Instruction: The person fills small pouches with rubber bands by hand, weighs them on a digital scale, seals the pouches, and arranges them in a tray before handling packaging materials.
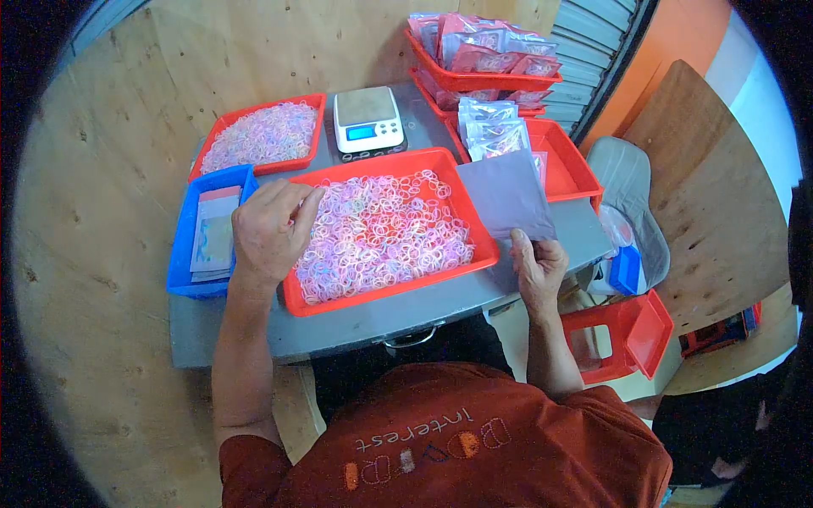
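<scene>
My right hand [540, 269] pinches the lower edge of a flat grey pouch [508, 196], thumb on top, off the right side of a large red tray [474, 224]. Many small pastel rings [381, 237], resembling little elastic bands, are spread over that tray. Above its left rim is my left hand [273, 227], fingers curled and thumb lying against them; whatever they hold, if anything, is hidden. Beside this hand a blue bin [182, 254] contains a stack of flat printed packets [215, 233].
A second red tray of rings [262, 135] and a digital scale [367, 118] stand at the back of the grey table [398, 306]. Stacked red trays with filled pouches [487, 51] rise at back right. A red stool [605, 339] is on the floor; another person's dark clothing [707, 427] shows lower right.
</scene>
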The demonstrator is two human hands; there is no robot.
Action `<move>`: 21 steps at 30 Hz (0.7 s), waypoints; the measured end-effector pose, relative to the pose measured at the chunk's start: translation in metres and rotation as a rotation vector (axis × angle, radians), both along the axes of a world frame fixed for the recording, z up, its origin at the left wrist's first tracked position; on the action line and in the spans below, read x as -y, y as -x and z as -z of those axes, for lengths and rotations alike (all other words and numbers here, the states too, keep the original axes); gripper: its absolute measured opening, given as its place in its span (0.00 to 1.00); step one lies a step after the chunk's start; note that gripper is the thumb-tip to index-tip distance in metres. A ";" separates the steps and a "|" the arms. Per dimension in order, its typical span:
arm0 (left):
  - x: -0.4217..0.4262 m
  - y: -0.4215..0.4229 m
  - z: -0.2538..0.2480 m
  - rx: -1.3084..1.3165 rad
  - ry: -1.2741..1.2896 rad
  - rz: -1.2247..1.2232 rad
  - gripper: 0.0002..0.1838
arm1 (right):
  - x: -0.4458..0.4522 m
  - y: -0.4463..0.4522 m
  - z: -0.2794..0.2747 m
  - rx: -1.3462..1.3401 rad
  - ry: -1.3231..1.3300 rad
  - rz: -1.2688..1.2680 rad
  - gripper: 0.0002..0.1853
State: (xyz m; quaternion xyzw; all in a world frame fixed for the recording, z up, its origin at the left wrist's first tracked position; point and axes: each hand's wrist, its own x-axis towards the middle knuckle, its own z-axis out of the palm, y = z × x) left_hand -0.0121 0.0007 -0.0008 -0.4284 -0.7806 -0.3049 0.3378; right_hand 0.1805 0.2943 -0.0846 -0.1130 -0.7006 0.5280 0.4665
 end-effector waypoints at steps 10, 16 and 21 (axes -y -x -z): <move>0.000 -0.001 0.000 -0.004 0.004 0.006 0.06 | 0.004 0.000 -0.005 0.017 0.003 0.020 0.17; 0.000 0.000 0.000 -0.011 0.007 0.010 0.06 | 0.004 0.000 -0.007 0.004 0.012 0.007 0.17; 0.000 -0.001 0.000 0.002 0.008 0.014 0.06 | -0.001 0.000 -0.001 0.028 -0.026 0.021 0.15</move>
